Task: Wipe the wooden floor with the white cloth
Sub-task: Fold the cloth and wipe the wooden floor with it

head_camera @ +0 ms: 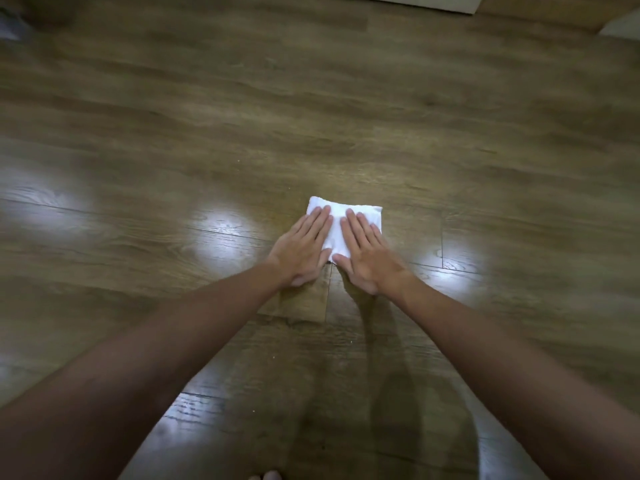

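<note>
Bare forearms reach out over the glossy brown wooden plank floor; the left hand and right hand, fingers straight and released, press side by side on a folded white cloth lying flat ahead.

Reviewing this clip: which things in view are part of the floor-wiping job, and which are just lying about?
Part of the job:
white cloth, folded
wooden floor
left hand and right hand, pressing flat on the cloth

Lying about:
pale object, top right corner, partly cut off
pale panel, top edge
grey shape, top left, blurred
</note>
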